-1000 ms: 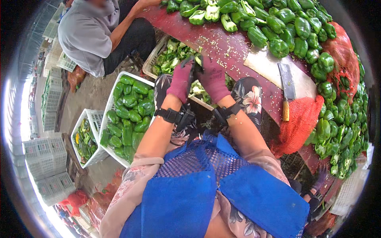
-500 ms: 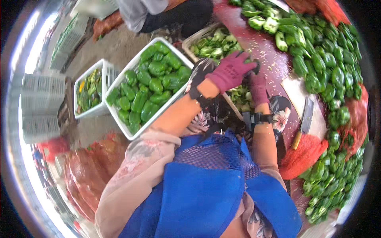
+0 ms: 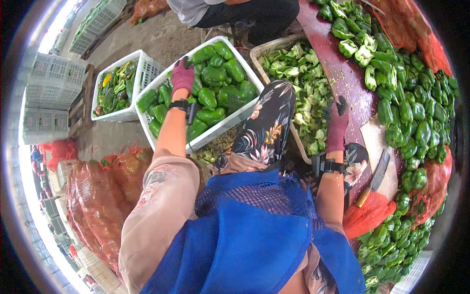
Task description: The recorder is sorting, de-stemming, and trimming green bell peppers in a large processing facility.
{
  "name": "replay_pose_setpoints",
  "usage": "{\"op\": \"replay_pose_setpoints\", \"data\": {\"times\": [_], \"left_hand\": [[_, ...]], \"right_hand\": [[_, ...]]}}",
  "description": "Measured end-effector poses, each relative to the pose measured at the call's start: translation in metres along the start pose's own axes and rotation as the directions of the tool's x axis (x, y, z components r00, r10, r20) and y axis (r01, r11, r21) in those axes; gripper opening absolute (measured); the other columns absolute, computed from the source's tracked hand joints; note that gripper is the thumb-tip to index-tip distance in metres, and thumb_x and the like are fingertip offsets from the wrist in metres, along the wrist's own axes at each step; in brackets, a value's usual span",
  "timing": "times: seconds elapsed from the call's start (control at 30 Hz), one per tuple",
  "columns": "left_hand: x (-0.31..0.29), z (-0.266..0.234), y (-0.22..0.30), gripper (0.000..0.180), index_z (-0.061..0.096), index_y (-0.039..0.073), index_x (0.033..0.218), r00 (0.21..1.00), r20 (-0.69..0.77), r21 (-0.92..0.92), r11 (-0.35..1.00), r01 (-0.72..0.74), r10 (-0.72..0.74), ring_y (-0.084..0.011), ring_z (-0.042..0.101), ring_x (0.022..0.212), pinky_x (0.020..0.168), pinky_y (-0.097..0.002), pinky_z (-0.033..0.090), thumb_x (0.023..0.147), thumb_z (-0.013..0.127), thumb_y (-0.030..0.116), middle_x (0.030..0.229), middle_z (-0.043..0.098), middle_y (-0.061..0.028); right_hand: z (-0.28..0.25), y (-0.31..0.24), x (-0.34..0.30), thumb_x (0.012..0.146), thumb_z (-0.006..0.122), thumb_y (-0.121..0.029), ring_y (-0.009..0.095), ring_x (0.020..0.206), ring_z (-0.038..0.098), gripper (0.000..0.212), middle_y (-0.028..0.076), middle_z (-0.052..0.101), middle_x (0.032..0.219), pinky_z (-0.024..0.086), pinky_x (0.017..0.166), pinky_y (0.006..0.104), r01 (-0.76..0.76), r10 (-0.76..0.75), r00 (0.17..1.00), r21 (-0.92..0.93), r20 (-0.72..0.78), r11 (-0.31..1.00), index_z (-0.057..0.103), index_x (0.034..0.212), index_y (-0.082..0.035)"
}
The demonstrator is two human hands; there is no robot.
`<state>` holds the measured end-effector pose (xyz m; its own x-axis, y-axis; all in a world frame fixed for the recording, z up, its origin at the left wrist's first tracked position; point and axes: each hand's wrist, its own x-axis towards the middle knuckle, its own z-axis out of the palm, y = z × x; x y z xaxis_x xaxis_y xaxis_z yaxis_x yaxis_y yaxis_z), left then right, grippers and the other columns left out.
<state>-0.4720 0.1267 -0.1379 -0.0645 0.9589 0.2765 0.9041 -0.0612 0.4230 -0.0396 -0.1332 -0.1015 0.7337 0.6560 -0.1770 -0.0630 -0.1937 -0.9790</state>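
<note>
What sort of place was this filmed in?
Probably a vegetable packing shed: green peppers heaped on a red table, a white crate holding more peppers, and stacked plastic crates.

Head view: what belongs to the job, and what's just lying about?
Likely in use: maroon-gloved left hand; green peppers in white plastic crate; right hand; greenish scraps in beige plastic crate.
Likely idle: stacked white plastic crates; red mesh sack.

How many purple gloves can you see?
2 gloves: one on the left hand, over the white crate of green peppers; one on the right hand, by the reddish table. More may be hidden.
</note>
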Motion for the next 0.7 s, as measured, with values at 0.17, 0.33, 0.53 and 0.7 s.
{"op": "replay_pose_setpoints", "data": {"times": [0.17, 0.33, 0.53, 0.7], "left_hand": [[0.029, 0.017, -0.057, 0.043, 0.056, 0.015, 0.119, 0.993, 0.096, 0.128, 0.99, 0.059, -0.071, -0.0353, 0.057, 0.101, 0.085, -0.0441, 0.045, 0.079, 0.061, 0.032, 0.111, 0.059, -0.0166], [0.022, 0.041, -0.033, 0.032, 0.06, 0.016, 0.113, 0.983, 0.115, 0.124, 0.984, 0.129, -0.144, -0.0351, 0.056, 0.105, 0.088, -0.0439, 0.044, 0.084, 0.049, 0.026, 0.113, 0.059, -0.016], [0.02, 0.024, -0.086, 0.041, 0.055, 0.012, 0.118, 0.881, 0.416, 0.424, 0.905, 0.031, -0.225, -0.039, 0.055, 0.104, 0.087, -0.0486, 0.044, 0.086, 0.045, 0.036, 0.11, 0.059, -0.0215], [0.015, 0.041, -0.047, 0.045, 0.051, 0.009, 0.124, 0.979, 0.136, 0.199, 0.973, 0.121, -0.149, -0.037, 0.05, 0.112, 0.094, -0.0444, 0.039, 0.086, 0.05, 0.033, 0.122, 0.054, -0.0194]], "right_hand": [[0.0, 0.01, 0.003, 0.086, 0.057, -0.01, 0.016, 0.09, 0.057, 0.044, 0.012, 0.057, 0.112, 0.048, 0.076, 0.0273, 0.245, -0.251, 0.968, -0.141, -0.027, 0.959, 0.045, 0.127, 0.0], [-0.031, -0.022, 0.007, 0.086, 0.056, -0.007, 0.016, 0.091, 0.058, 0.046, 0.013, 0.057, 0.112, 0.048, 0.075, 0.0268, 0.174, -0.171, 0.984, 0.061, -0.044, 0.983, 0.042, 0.13, -0.002], [-0.033, -0.15, -0.004, 0.085, 0.056, -0.006, 0.013, 0.085, 0.057, 0.041, 0.011, 0.06, 0.108, 0.047, 0.075, 0.0245, 0.311, -0.322, 0.943, 0.127, 0.08, 0.942, 0.048, 0.125, -0.001], [-0.151, -0.102, 0.101, 0.082, 0.059, -0.019, 0.018, 0.086, 0.061, 0.039, 0.013, 0.065, 0.098, 0.048, 0.076, 0.0293, 0.234, -0.283, 0.959, -0.516, -0.017, 0.824, 0.055, 0.116, -0.002]]}}
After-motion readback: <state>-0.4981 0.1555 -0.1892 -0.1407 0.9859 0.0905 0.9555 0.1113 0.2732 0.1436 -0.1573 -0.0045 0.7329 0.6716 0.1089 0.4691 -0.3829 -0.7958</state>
